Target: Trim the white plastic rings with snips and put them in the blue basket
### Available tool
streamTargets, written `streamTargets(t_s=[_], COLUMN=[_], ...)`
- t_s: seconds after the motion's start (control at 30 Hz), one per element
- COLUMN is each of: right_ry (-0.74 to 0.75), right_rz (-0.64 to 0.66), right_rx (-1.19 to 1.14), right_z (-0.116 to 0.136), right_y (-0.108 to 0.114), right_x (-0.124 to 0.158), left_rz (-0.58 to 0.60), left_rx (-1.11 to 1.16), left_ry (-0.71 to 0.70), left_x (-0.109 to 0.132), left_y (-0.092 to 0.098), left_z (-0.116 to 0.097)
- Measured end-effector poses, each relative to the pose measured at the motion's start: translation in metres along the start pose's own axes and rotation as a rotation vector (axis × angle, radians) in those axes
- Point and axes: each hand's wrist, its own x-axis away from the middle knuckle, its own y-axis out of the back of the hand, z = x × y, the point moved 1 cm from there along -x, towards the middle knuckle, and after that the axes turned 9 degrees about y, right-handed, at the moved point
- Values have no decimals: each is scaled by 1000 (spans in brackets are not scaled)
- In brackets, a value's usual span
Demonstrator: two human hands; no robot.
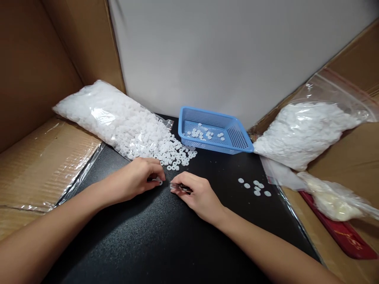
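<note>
My left hand (142, 176) is closed in a pinch in front of the pile, with a small white plastic ring (159, 181) at its fingertips. Facing it across a narrow gap, my right hand (197, 191) is closed round a small shiny metal tool (186, 188), mostly hidden by the fingers. A pale bit, too small to make out, shows at that hand's fingertips. Just behind both hands, loose white rings (174, 156) spill out of a clear plastic bag (103, 112) full of them. Several flat translucent white discs (257, 188) lie apart on the black tabletop (142, 244), right of my right hand.
A blue perforated basket (217, 148) at the back holds several small white pieces. At the right lie a zip bag (304, 130) of white pieces, a smaller bag (334, 201) with pale contents and a red item (340, 232). Cardboard (59, 157) borders the left.
</note>
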Motion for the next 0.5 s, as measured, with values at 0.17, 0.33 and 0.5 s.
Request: streamTargets(t_s=[0.17, 0.33, 0.5], right_ry=[-35, -24, -13], right_rz=[-52, -36, -22], right_rx=[-24, -31, -27], right_z=[-4, -5, -5], right_y=[1, 1, 2], right_x=[1, 0, 1], left_rz=[9, 37, 76], left_rx=[-149, -139, -81], left_ry=[-135, -85, -26], left_x=[-2, -2, -2], left_y=[-5, -5, 3], left_z=[5, 7, 7])
